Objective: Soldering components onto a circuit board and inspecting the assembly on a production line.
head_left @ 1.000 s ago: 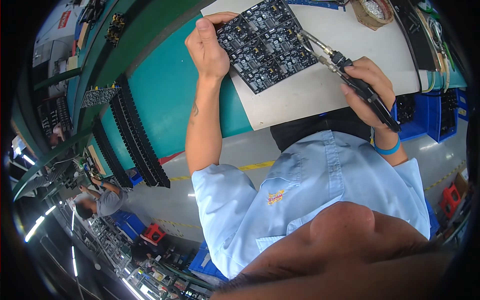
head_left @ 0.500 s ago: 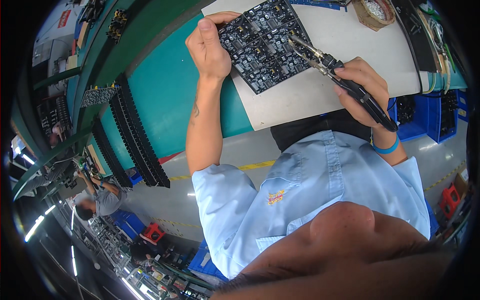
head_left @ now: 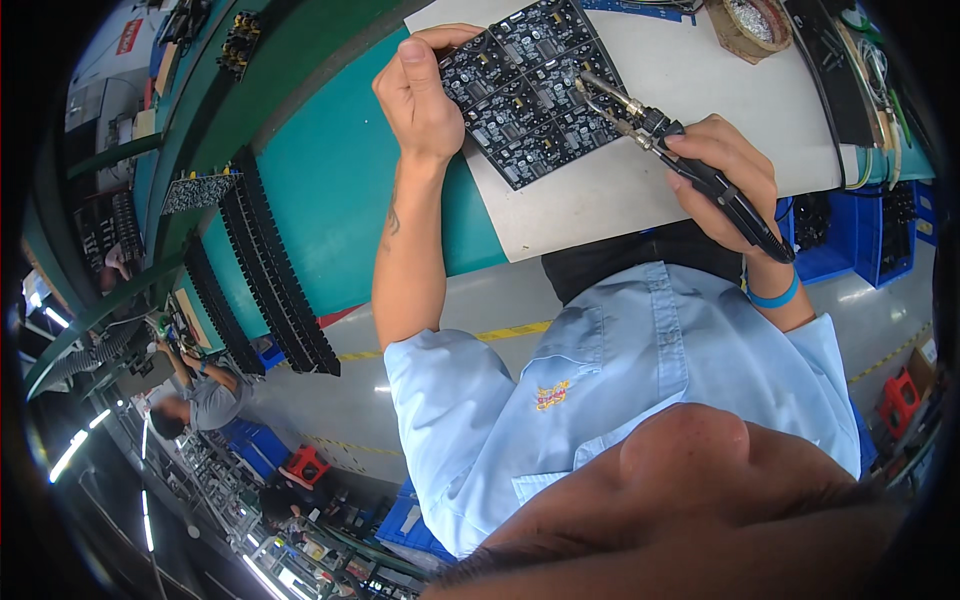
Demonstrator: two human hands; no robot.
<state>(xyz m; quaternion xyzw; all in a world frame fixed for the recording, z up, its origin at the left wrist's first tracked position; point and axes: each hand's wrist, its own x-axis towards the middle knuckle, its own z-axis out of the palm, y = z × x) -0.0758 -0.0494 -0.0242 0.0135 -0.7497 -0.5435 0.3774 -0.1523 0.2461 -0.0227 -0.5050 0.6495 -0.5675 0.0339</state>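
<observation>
Holding the iron [head_left: 690,165] like a pen, the right hand [head_left: 725,165] is closed around its black handle right of centre at the top of the frame, with the metal tip resting on the right part of the board [head_left: 530,95]. The left hand [head_left: 420,90] lies on the board's left edge, thumb curled over the upper corner and fingers folded down, pinning it flat on the white mat [head_left: 640,190]. The board is a dark square panel crowded with small components, set at a slant near the top centre.

To do this step well, I judge the left hand should press firmly so the board cannot turn under the tip, and the right wrist should rest on the mat for a steady touch on one joint only. The tip should meet pad and lead together, briefly, and clear the neighbouring parts.

Above the right hand, at the top edge, sits a round holder of metal wool [head_left: 755,20]. Left of the mat runs the green bench [head_left: 320,190], with black racks [head_left: 280,290] standing on edge along it. Blue bins [head_left: 870,240] sit under the bench at the right. Another person [head_left: 205,395] works at lower left.
</observation>
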